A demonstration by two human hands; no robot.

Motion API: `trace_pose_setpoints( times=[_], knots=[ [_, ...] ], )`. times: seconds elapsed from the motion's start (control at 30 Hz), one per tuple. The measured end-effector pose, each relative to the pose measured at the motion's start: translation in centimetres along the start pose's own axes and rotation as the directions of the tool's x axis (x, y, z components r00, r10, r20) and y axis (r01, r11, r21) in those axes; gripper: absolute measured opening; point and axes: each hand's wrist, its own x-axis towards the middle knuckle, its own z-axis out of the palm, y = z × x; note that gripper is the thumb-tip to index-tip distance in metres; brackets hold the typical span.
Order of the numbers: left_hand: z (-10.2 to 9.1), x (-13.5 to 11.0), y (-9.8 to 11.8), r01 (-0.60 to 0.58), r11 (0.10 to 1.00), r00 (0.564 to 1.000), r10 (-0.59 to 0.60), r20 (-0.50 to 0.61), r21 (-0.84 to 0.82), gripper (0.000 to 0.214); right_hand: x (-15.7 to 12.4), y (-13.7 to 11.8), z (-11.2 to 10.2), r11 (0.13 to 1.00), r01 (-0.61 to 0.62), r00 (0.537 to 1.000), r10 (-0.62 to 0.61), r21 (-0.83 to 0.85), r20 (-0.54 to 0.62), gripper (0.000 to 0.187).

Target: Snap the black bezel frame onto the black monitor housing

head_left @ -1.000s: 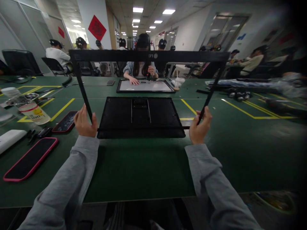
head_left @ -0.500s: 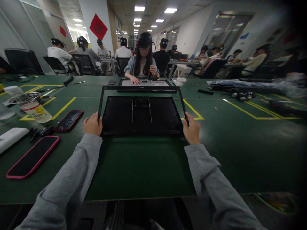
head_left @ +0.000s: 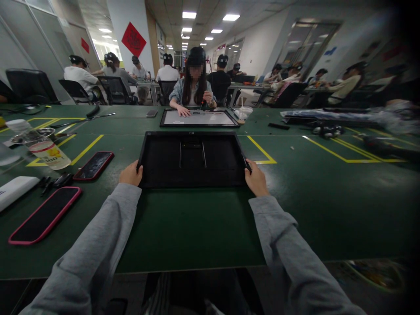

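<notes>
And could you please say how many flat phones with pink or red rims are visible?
2: a flat, bright pink-rimmed phone at the left, nearer the camera, and a flat, dark red-rimmed phone beyond it, left of the bare left hand.

One left hand [head_left: 131,174] and one right hand [head_left: 256,178] make two at the bench [head_left: 197,227], with one black frame [head_left: 213,134] and one black panel [head_left: 160,154] between them. The panel has two silver strips [head_left: 180,155]. On the left are two red-cased phones, a near phone [head_left: 46,215] and a farther phone [head_left: 94,166], plus one bottle [head_left: 50,151] and one white case [head_left: 16,191]. Opposite: one co-worker [head_left: 195,89], one flat screen [head_left: 200,118], one cup [head_left: 243,114] with one straw [head_left: 242,102]. Far left, two red paper diamonds [head_left: 133,39] hang.
</notes>
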Motion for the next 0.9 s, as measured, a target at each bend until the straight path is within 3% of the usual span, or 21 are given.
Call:
trace_pose_setpoints(
  times=[0.33, 0.6, 0.73, 0.9],
  knots=[
    [0.4, 0.4, -0.6, 0.07, 0.995, 0.997, -0.067, 0.035, -0.068, 0.052, 0.1, 0.3, 0.5, 0.998, -0.025, 0.999, 0.024, 0.053, 0.021, 0.051],
    [1.3, 0.9, -1.2, 0.088, 0.969, 0.996, -0.089, 0.007, -0.23, 0.053, 0.1, 0.0, 0.5, 0.998, 0.058, 0.992, -0.058, 0.0, -0.109, 0.039],
    [1.5, 1.1, -1.4, 0.105, 0.922, 0.994, -0.111, 0.003, -0.373, 0.05, 0.2, -0.3, 0.4, 0.998, 0.063, 0.982, -0.064, -0.014, -0.177, 0.036],
    [1.3, 1.1, -0.4, 0.085, 0.79, 0.994, -0.113, -0.008, -0.607, 0.046, 0.4, -1.2, -0.1, 0.99, 0.131, 0.962, -0.112, 0.06, -0.248, 0.034]
  ],
)
